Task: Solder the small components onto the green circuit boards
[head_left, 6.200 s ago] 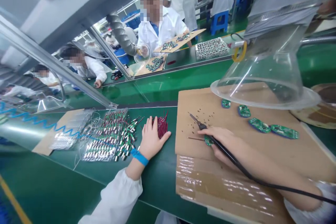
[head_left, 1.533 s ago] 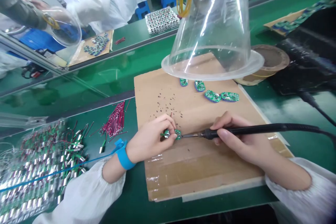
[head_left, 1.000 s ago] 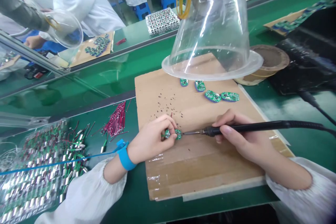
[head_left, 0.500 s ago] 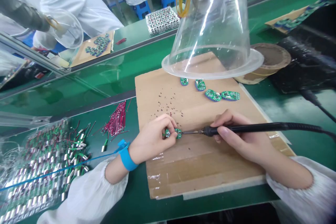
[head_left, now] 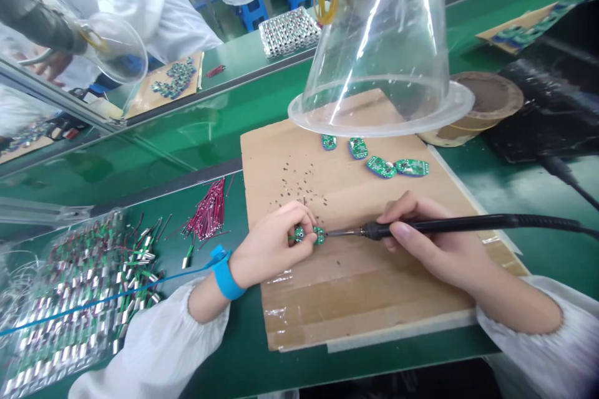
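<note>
My left hand (head_left: 276, 238), with a blue strap (head_left: 226, 274) round its wrist, is closed on a small green circuit board (head_left: 319, 235) over the cardboard sheet (head_left: 374, 287). My fingers hide part of that board. In my right hand (head_left: 430, 246) is a black soldering iron (head_left: 449, 224), gripped like a pen. Its metal tip points left and is at the right edge of the board; whether it touches cannot be made out. Several more green circuit boards (head_left: 412, 167) lie farther back on the cardboard.
A clear funnel hood (head_left: 374, 75) hangs over the back of the cardboard. Left are red wires (head_left: 208, 212) and a plastic tray (head_left: 60, 299) of small metal parts with wires. A round container (head_left: 491, 100) stands at right. Across the divider, a person in white (head_left: 140, 6) works.
My hands hold almost the same pose, and the soldering iron's tip has shifted very slightly right. Across the divider, the other person's arm and hand have moved.
</note>
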Demonstrator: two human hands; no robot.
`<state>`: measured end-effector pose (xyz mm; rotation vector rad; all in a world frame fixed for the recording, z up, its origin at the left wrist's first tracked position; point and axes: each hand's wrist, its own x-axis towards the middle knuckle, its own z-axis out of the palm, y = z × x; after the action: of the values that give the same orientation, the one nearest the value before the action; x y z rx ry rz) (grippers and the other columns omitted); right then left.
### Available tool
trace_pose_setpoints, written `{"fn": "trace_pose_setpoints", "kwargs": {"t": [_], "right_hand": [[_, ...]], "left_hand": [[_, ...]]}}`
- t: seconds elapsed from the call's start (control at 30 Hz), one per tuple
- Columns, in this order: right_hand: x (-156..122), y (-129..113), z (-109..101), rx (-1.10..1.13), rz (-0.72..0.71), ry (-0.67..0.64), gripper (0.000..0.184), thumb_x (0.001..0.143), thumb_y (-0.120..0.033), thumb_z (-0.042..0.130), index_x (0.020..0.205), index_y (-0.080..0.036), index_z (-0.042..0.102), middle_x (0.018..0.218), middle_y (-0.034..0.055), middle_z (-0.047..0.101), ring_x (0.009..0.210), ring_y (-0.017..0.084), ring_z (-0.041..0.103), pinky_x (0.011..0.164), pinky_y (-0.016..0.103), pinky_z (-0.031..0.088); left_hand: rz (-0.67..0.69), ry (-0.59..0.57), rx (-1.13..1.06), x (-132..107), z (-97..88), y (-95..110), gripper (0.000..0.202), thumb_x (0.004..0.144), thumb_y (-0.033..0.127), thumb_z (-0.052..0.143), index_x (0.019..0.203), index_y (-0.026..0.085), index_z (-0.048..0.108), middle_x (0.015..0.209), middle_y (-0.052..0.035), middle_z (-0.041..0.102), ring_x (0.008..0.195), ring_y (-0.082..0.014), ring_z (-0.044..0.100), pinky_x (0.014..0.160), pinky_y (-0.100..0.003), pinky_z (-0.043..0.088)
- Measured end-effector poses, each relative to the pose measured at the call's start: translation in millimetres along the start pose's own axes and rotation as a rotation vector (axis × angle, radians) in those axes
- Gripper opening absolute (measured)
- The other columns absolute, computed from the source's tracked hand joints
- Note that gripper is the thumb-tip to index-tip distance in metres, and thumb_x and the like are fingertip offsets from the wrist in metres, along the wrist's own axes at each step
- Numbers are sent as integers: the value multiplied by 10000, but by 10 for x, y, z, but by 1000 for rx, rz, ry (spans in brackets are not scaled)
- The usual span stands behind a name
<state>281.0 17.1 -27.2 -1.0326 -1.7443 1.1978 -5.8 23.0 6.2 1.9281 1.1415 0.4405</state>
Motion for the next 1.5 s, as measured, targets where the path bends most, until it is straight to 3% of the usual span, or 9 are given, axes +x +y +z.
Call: {"fn": "trace_pose_setpoints", "kwargs": {"t": [0.2,0.63,1.5], "right_hand": [[-18,27,-9,40,36,-17,63,1012,-333,585,1022,-278,614,740,-7,647,635,155,624,585,307,509],[-33,68,-22,86,87,-54,61,1014,-343,584,1059,-311,608,762,-7,648,651,164,604,601,341,486],[32,-47,-4,2,64,-37,110,1018,-367,577,1020,-262,609,712,-22,662,611,125,599,579,255,493]], "left_hand": [[-2,-24,20,-5,-25,-38,60,946,146,582,935,204,582,1075,-22,648,827,-144,555,738,-305,454],[24,-69,-17,-3,-64,-55,50,990,171,561,974,197,600,1117,-25,640,879,-140,548,759,-302,447],[-1,-65,-2,14,-57,-73,47,990,198,573,965,199,612,1112,-20,652,830,-136,546,729,-304,445]]}}
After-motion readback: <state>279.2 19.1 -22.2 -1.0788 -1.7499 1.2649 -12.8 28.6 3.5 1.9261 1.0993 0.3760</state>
